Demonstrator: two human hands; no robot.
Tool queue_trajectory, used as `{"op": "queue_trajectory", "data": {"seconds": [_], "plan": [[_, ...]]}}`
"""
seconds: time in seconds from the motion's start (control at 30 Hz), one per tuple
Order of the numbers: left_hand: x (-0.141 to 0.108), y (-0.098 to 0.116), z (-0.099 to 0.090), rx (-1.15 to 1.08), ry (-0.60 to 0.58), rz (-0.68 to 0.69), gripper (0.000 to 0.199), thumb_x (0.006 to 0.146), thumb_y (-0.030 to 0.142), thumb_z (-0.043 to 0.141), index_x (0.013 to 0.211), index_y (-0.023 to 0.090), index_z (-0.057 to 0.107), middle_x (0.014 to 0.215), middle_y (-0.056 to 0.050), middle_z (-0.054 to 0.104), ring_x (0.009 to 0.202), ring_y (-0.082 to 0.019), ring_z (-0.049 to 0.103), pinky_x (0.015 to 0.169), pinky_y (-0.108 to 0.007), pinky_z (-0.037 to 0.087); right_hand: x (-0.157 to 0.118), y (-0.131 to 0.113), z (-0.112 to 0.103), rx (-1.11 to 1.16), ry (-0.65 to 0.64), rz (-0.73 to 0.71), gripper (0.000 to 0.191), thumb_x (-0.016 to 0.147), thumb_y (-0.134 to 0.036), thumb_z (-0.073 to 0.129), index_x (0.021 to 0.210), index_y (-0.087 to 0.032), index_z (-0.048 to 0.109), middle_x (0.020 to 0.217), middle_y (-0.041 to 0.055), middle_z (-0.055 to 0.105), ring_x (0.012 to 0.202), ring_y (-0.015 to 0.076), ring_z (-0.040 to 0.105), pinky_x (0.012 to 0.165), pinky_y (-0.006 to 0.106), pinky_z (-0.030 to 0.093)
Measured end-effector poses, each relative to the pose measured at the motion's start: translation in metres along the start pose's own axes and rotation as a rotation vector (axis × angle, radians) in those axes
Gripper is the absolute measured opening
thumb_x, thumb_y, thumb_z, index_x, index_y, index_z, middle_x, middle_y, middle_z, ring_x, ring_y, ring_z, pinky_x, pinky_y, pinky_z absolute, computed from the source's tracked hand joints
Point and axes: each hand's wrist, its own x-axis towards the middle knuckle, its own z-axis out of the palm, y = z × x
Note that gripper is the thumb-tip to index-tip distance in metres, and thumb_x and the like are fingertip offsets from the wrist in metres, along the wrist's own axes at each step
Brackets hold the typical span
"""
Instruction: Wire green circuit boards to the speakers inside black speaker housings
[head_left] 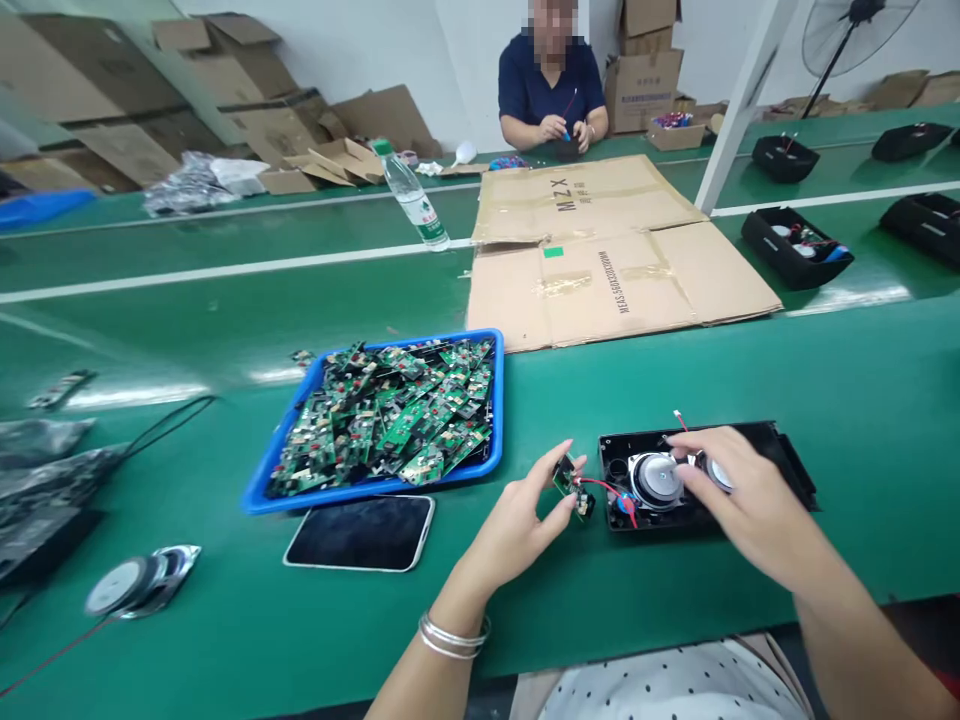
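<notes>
Sitting in the left hand (514,522), pinched between thumb and fingertips, the small circuit board (562,474) is green with dark parts. From it a red wire (600,483) goes rightward to the black housing (787,462), open side up, its long axis running sideways beneath the right hand (739,490), which is nearer to it. This hand bends its fingers over the round silver speaker (655,482); I cannot tell if they grip something. Left of both hands, a blue tray (259,502) rests on the desk (240,640).

The circuit board (562,477) is green — the casing (782,462) black.
</notes>
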Motion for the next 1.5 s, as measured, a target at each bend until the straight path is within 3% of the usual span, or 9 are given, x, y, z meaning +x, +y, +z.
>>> {"op": "queue_trajectory", "data": {"seconds": [0.1,0.2,0.33,0.47,0.67,0.87,1.2,1.37,1.5], "plan": [[-0.001,0.005,-0.007,-0.077,-0.113,-0.079,0.037,0.086,0.026,0.056,0.122,0.021,0.05,0.113,-0.01,0.068,0.085,-0.021,0.066,0.078,-0.031,0.052,-0.018,0.038,-0.021,-0.137,0.055,0.024,0.025,0.094,-0.04,0.046,0.09,-0.022,0.062,0.093,0.0054,0.061,0.09,0.0239,0.052,0.077,0.039,0.042],[-0.004,0.015,-0.015,-0.325,-0.287,-0.116,0.026,0.086,0.026,0.057,0.11,0.018,0.051,0.106,-0.013,0.07,0.081,-0.02,0.068,0.067,-0.027,0.052,-0.028,0.057,-0.027,-0.255,-0.013,-0.016,0.023,0.093,-0.037,0.048,0.086,-0.022,0.063,0.087,0.0053,0.06,0.084,0.024,0.049,0.071,0.038,0.04],[-0.003,0.042,-0.018,-0.276,-0.613,-0.068,0.028,0.084,0.019,0.058,0.111,0.019,0.053,0.105,-0.012,0.071,0.087,-0.022,0.069,0.074,-0.031,0.053,-0.019,0.054,-0.022,-0.437,-0.119,-0.126,0.003,0.083,-0.023,0.064,0.085,-0.022,0.062,0.094,0.0048,0.057,0.089,0.0247,0.046,0.073,0.039,0.036],[0.0,0.06,0.001,-0.186,-0.733,-0.066,0.023,0.084,0.019,0.057,0.106,0.021,0.056,0.107,-0.009,0.07,0.087,-0.02,0.068,0.07,-0.029,0.054,-0.001,0.044,-0.015,-0.541,-0.17,-0.23,0.018,0.069,-0.01,0.072,0.077,-0.018,0.059,0.093,0.0066,0.057,0.088,0.0258,0.047,0.068,0.036,0.035],[0.008,0.06,0.057,-0.612,-0.482,-0.26,0.017,0.086,0.025,0.058,0.099,0.018,0.048,0.115,-0.014,0.063,0.094,-0.018,0.064,0.073,-0.028,0.056,0.013,0.035,-0.006,-0.617,-0.251,-0.249,0.02,0.065,0.002,0.067,0.07,-0.015,0.059,0.079,0.0092,0.058,0.08,0.026,0.047,0.058,0.034,0.033],[0.014,0.066,0.09,-0.354,-0.138,-0.14,0.021,0.093,0.027,0.046,0.113,0.021,0.049,0.124,-0.01,0.055,0.107,-0.022,0.058,0.089,-0.037,0.053,0.014,0.037,-0.027,-0.303,-0.279,-0.212,0.013,0.081,-0.013,0.062,0.071,-0.018,0.055,0.077,0.0037,0.058,0.076,0.02,0.051,0.061,0.031,0.04],[0.011,0.065,0.093,-0.201,0.207,-0.181,0.028,0.09,0.035,0.051,0.114,0.023,0.048,0.102,-0.006,0.066,0.082,-0.019,0.07,0.07,-0.031,0.06,0.017,0.038,-0.017,0.185,0.021,-0.061,0.011,0.086,-0.022,0.057,0.077,-0.02,0.063,0.082,0.0018,0.066,0.075,0.0177,0.061,0.067,0.028,0.048],[0.025,0.068,0.089,-0.249,0.225,-0.19,0.031,0.087,0.03,0.056,0.116,0.022,0.048,0.094,-0.004,0.068,0.08,-0.02,0.071,0.07,-0.031,0.061,0.014,0.038,-0.013,0.358,-0.07,0.084,0.01,0.089,-0.027,0.055,0.084,-0.021,0.062,0.078,-0.0007,0.064,0.071,0.0147,0.059,0.06,0.023,0.045],[0.03,0.071,0.087,-0.188,0.236,-0.194,0.033,0.087,0.029,0.056,0.119,0.021,0.05,0.087,-0.003,0.07,0.075,-0.02,0.071,0.064,-0.029,0.06,0.012,0.04,-0.01,0.337,-0.048,0.069,0.01,0.09,-0.024,0.053,0.085,-0.02,0.06,0.078,-0.0002,0.062,0.069,0.0142,0.057,0.059,0.023,0.044]]}}
